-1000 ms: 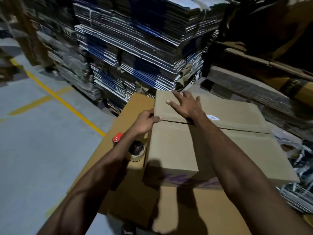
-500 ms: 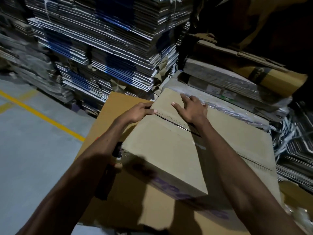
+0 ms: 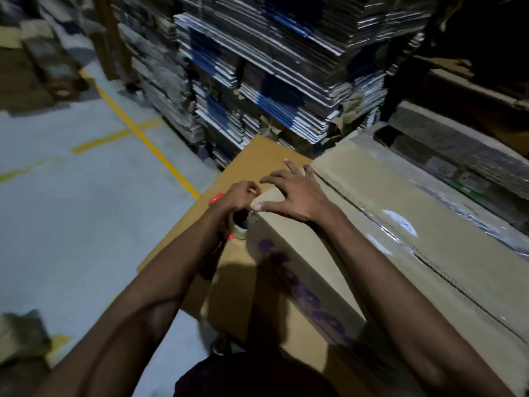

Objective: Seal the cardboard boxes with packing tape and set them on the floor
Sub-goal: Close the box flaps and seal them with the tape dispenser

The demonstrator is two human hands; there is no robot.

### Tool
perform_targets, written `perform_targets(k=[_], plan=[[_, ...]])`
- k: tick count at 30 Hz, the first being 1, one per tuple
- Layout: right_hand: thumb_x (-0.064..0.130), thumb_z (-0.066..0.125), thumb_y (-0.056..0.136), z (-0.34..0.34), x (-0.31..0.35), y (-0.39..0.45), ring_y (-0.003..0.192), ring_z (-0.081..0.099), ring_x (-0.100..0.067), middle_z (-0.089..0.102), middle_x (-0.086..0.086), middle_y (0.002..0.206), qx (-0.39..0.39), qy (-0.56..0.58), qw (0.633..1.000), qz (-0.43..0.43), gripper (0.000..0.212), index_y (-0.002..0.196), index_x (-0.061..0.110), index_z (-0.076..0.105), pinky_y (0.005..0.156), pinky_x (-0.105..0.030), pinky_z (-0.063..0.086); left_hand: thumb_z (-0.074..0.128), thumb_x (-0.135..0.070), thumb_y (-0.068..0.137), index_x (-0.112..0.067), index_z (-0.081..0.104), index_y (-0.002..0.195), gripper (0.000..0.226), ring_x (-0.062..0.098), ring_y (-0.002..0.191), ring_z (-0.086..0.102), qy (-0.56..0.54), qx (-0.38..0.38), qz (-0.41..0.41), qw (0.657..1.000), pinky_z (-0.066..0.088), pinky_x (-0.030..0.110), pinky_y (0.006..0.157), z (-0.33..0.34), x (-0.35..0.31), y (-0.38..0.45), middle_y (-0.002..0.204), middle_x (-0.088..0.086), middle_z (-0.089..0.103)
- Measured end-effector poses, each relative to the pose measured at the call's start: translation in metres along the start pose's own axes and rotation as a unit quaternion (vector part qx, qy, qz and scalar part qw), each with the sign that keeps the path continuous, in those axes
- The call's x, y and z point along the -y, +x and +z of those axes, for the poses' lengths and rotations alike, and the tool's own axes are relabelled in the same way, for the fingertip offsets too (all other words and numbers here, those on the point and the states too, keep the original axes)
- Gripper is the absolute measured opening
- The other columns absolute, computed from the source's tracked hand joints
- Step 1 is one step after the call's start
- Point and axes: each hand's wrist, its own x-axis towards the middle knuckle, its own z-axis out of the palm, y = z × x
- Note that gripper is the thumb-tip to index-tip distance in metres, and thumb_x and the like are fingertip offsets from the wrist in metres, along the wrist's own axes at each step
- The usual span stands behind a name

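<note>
A large cardboard box (image 3: 429,253) with purple print on its side lies on a brown cardboard surface (image 3: 257,159). A shiny strip of tape runs along its top seam. My right hand (image 3: 294,193) rests with fingers spread on the box's top at the left corner. My left hand (image 3: 242,196) is just beside it, fingers curled at the edge of that same corner. Below the left hand, a tape dispenser (image 3: 239,226) with red parts and a clear roll stands against the box's side, partly hidden by my wrist.
Tall stacks of flattened cartons (image 3: 286,81) rise behind the surface. Wrapped bundles (image 3: 458,156) lie at the right. Grey floor (image 3: 71,210) with yellow lines (image 3: 143,138) spreads to the left, with boxes (image 3: 28,73) at the far left.
Both hands have moved from the top seam to the box's left corner, beside the tape dispenser. The box now lies at a different angle and the view has swung left.
</note>
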Motion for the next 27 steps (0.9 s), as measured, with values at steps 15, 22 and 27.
perform_targets(k=[15, 22, 27], plan=[[0.090, 0.047, 0.074, 0.008, 0.022, 0.001, 0.128, 0.050, -0.025, 0.068, 0.004, 0.125, -0.009, -0.030, 0.999, -0.019, 0.081, 0.125, 0.031, 0.069, 0.122, -0.061, 0.013, 0.069, -0.022, 0.084, -0.011, 0.040, 0.122, 0.049, 0.040, 0.092, 0.064, 0.102, -0.224, -0.222, 0.943, 0.056, 0.048, 0.078, 0.084, 0.082, -0.092, 0.105, 0.016, 0.065], [0.089, 0.051, 0.074, 0.006, 0.019, -0.002, 0.132, 0.049, -0.025, 0.067, 0.003, 0.132, -0.015, 0.003, 1.000, -0.010, 0.085, 0.132, 0.030, 0.067, 0.124, -0.058, 0.012, 0.058, -0.044, 0.077, -0.011, 0.066, 0.075, 0.034, 0.029, 0.066, 0.064, -0.092, -0.284, -0.260, 0.918, 0.049, 0.032, 0.061, 0.045, 0.041, -0.080, 0.072, 0.008, 0.069], [0.088, 0.035, 0.088, 0.003, 0.019, -0.004, 0.117, 0.058, -0.019, 0.069, 0.005, 0.121, -0.039, 0.099, 0.994, -0.003, 0.073, 0.116, 0.032, 0.072, 0.123, -0.058, 0.018, 0.058, -0.023, 0.085, -0.015, 0.060, 0.075, 0.013, 0.019, 0.044, 0.030, -0.422, -0.227, -0.143, 0.866, 0.026, 0.025, 0.046, 0.000, -0.014, -0.079, 0.055, -0.001, 0.040]])
